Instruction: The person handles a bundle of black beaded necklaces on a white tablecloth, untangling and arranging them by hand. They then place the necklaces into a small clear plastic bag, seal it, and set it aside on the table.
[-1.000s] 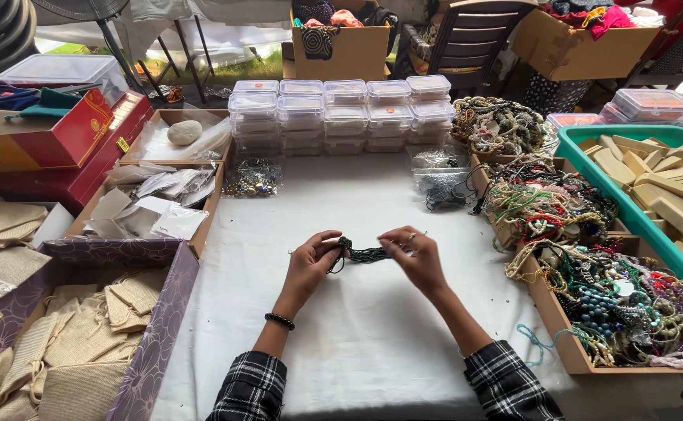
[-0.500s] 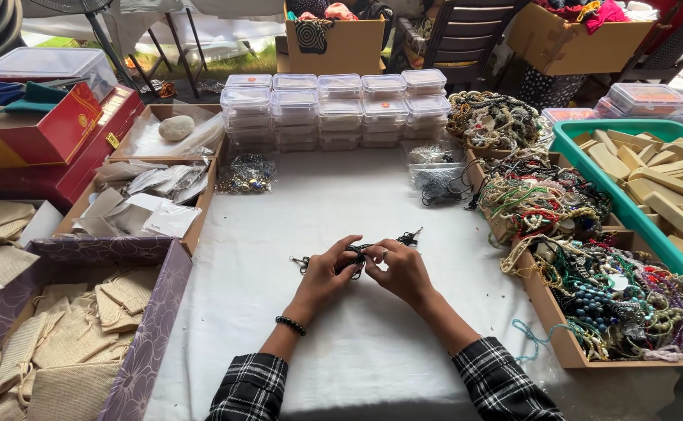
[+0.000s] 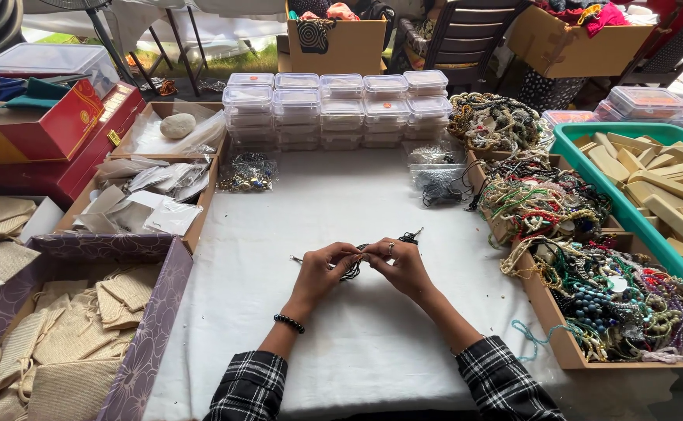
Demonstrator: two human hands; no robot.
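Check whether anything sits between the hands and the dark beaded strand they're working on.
Nothing visible does. The left hand and right hand both pinch the dark beaded strand directly, just above the white tablecloth. The bead trays and boxes stand off to the sides.

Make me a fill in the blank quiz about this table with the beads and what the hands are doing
1. Both hands hold a dark beaded strand over a ____ tablecloth.
2. The left hand wears a black bead bracelet on its ____.
3. The wooden pieces lie in a ____ tray.
4. The right hand wears a ____ on one finger.

Missing words: white; wrist; green; ring
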